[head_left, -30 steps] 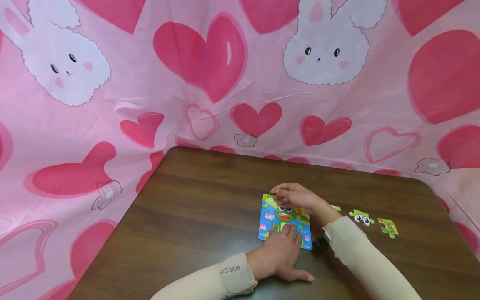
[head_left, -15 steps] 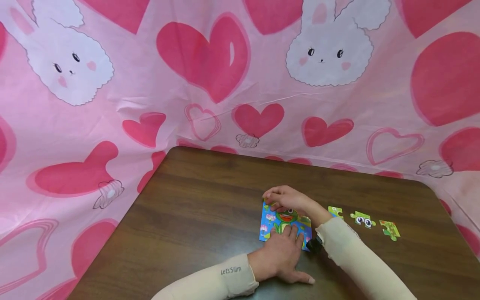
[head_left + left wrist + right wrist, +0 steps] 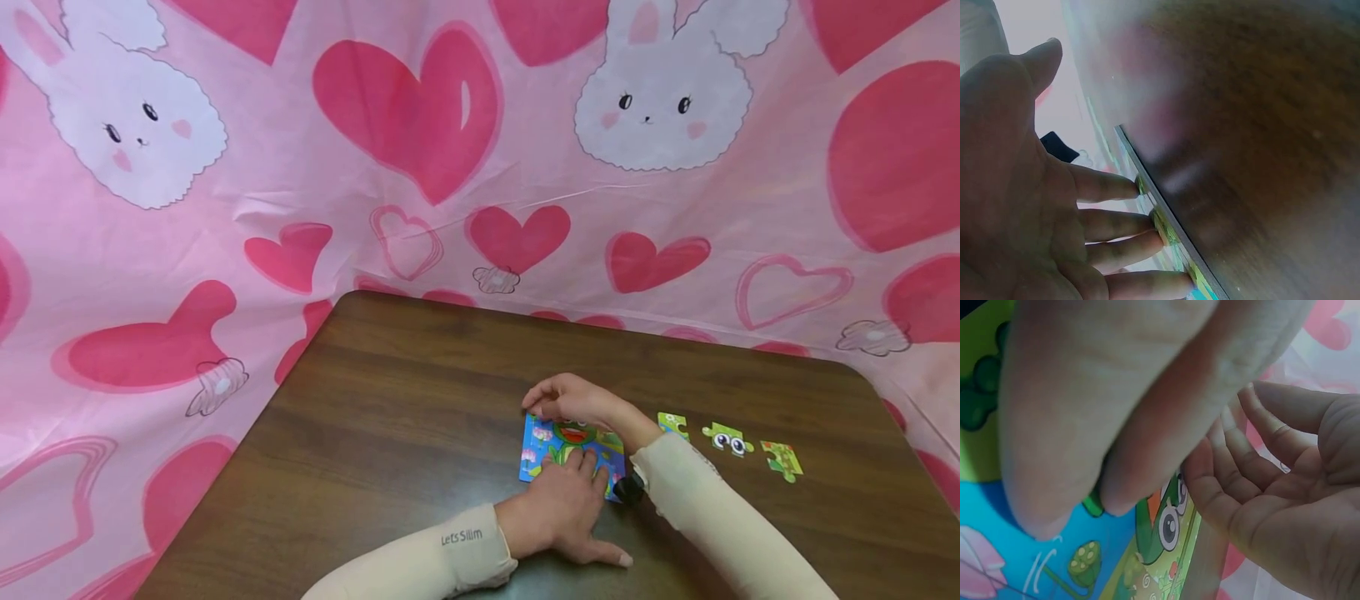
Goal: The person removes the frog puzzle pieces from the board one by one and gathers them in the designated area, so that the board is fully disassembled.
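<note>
A square jigsaw puzzle with a green frog on blue lies on the table under both hands. My left hand rests flat on its lower middle, thumb spread to the side. In the left wrist view, the fingers lie straight across the puzzle's picture side. My right hand is at the far left corner, its fingers curled at the edge and covering that corner. In the right wrist view, a fingertip of the right hand meets the puzzle's edge beside the frog's eyes.
Loose puzzle pieces lie to the right on the brown table: a green-and-blue piece partly behind the right sleeve, a piece with two eyes and a green-and-orange piece. A pink heart-and-rabbit drape hangs behind the table.
My right hand has moved left from over the puzzle's top to its far left corner, its fingers drawing in at the edge. The left hand stays in place.
</note>
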Tool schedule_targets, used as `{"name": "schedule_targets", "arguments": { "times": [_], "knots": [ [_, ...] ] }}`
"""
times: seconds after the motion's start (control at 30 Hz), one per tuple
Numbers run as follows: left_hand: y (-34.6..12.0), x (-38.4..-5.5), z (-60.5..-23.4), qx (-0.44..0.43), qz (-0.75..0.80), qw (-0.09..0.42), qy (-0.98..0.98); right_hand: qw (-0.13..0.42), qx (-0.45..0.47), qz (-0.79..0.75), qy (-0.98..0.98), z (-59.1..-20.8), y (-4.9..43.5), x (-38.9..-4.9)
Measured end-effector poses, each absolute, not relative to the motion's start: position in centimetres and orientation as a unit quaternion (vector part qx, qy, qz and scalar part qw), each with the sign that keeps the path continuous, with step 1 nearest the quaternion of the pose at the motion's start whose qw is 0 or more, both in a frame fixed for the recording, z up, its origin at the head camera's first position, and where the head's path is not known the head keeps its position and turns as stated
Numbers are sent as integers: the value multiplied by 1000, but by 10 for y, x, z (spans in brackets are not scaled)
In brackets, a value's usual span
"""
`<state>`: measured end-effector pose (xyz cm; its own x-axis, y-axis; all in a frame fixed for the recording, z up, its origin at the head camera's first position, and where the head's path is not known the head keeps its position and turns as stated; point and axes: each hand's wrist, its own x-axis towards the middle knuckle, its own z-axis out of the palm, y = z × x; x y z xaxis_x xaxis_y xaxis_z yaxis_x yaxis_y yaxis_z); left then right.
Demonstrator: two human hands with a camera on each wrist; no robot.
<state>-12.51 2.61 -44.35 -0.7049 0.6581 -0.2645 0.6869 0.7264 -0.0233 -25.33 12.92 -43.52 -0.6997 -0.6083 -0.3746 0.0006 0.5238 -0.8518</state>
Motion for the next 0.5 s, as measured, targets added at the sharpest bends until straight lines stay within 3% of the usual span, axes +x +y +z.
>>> {"name": "schedule_targets", "arguments": {
  "times": [0.5],
  "knots": [
    [26,-124,-442,361,-61,114,923,329,-213,-437,810,-440,134,-252]
  ]
}}
